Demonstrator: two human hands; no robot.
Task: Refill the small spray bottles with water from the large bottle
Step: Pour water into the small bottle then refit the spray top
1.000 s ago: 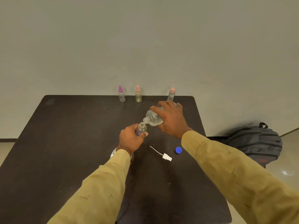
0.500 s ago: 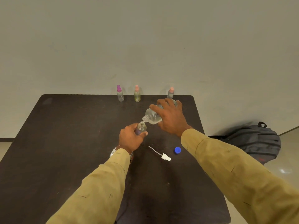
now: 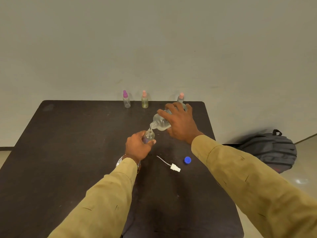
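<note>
Head view, only one: right hand (image 3: pixel 180 122) grips the large bottle (image 3: pixel 160 123) from above, fingers wrapped round its body, bottle tipped down to the left so its neck sits right over the mouth of the small spray bottle (image 3: pixel 149 135). A thin stream of water runs between the two mouths (hard to see, mostly glint). Left hand (image 3: pixel 138 147) is curled around the small bottle, holding it about upright over the dark table (image 3: pixel 68 152), near the middle. The bottle's lower part is hidden by the fingers.

Spray head (image 3: pixel 175 168), white with its thin dip tube, lies flat on the table just right of the left wrist. Blue cap (image 3: pixel 187 160) sits near it, a bit further right, apart from it.

Far edge of the table: three small bottles standing upright, a purple-capped bottle (image 3: pixel 126 100), a yellowish bottle (image 3: pixel 144 100) with a pink top beside it, and a third pink-capped bottle (image 3: pixel 180 98) partly hidden behind the right hand.

Both arms in tan sleeves (image 3: pixel 248 186); a watch (image 3: pixel 120 160) at the left wrist. Dark backpack (image 3: pixel 271 150) on the floor right of the table, against the wall.
</note>
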